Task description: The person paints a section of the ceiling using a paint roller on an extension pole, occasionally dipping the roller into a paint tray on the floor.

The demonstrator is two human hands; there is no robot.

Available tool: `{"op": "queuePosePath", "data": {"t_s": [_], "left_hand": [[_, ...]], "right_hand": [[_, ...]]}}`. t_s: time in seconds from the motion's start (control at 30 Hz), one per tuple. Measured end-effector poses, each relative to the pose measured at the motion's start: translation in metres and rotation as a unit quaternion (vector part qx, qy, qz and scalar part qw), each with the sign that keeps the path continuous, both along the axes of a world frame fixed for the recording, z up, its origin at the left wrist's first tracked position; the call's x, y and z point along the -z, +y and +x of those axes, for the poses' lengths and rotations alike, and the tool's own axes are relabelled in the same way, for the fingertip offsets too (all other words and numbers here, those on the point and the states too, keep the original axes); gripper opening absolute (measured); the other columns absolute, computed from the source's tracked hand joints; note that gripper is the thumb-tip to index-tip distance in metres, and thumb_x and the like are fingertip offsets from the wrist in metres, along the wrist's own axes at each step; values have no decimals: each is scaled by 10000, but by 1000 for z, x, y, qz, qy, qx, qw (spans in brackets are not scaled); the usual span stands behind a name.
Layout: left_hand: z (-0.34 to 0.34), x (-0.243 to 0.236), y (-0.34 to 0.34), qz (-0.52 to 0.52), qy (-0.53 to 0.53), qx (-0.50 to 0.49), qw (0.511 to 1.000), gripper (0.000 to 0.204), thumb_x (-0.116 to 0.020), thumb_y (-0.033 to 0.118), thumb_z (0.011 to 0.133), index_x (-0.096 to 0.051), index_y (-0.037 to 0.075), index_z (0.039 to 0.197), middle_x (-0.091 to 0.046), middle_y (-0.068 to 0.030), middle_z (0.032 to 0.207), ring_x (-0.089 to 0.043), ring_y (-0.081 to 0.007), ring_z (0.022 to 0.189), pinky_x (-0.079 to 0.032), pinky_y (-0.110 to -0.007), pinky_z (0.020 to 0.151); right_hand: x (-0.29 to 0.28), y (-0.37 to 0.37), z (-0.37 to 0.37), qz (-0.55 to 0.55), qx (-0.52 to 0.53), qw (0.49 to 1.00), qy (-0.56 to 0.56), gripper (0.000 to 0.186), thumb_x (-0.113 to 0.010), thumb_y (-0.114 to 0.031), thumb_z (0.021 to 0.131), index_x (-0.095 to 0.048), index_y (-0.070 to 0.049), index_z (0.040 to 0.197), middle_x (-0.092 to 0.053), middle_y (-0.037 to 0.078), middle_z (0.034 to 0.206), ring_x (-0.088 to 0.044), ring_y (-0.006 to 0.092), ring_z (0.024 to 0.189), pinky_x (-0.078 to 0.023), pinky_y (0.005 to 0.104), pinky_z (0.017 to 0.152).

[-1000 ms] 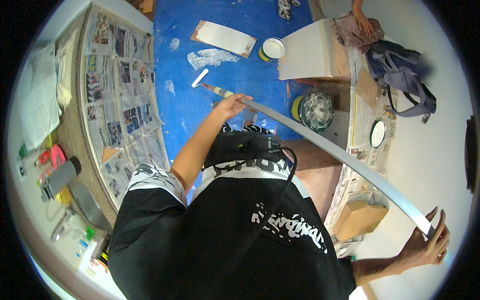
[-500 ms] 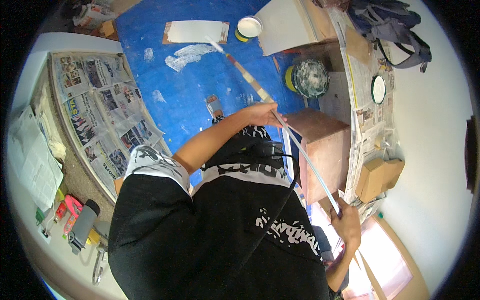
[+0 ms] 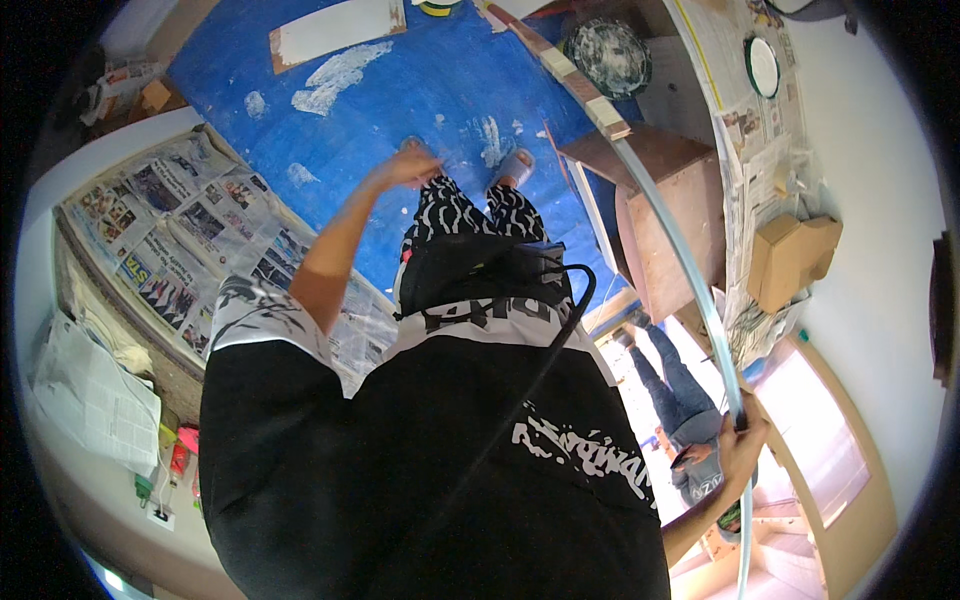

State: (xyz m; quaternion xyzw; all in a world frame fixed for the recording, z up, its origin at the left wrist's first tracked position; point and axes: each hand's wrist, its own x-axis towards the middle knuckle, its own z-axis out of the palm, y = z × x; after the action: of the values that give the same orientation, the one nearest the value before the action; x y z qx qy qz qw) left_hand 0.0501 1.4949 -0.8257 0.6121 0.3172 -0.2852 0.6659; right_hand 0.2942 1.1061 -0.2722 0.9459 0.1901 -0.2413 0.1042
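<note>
My right hand (image 3: 742,440) grips a long metal pole (image 3: 676,240) low on the right. The pole has a taped wooden section (image 3: 575,85) reaching up to the top edge, where its end is hard to make out, passing a paint-smeared bucket lid (image 3: 605,58) and a wooden box (image 3: 665,255). My left hand (image 3: 410,165) is off the pole, held out over the blue floor sheet (image 3: 350,160) above my feet, its fingers apart and somewhat blurred, with nothing visible in them.
Newspaper-covered counters (image 3: 170,220) line both sides. A white board (image 3: 335,30) lies at the top beside white smears. A cardboard box (image 3: 790,260) and white lid (image 3: 760,67) are on the right. A person in dark clothes (image 3: 675,400) is in a doorway at lower right.
My left hand has released the pole and moved left and up. The pole has swung steeper in my right hand, which moved leftward. The view has shifted, bringing the person into sight.
</note>
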Motion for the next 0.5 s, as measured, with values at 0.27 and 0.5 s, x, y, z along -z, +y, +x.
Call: {"op": "queuePosePath", "data": {"t_s": [0.27,0.5], "left_hand": [[-129,32,2,15,211,-178,961,391,-642,352,840,-625,-16,973,-644,-132,885,-605,-237,689,-520,-360,591],[-52,19,-40,23,169,-83,982,419,-604,350,848,-597,24,1111,-649,-112,968,-639,-239,791,-541,-372,683]], "right_hand": [[-14,-15,26,14,-32,999,-32,322,-526,-72,787,-586,34,1085,-511,112,615,-407,127,538,-361,312,489],[-6,-32,62,19,-38,998,-51,403,-573,-24,721,-600,34,1119,-448,171,599,-414,275,526,-358,375,522]]}}
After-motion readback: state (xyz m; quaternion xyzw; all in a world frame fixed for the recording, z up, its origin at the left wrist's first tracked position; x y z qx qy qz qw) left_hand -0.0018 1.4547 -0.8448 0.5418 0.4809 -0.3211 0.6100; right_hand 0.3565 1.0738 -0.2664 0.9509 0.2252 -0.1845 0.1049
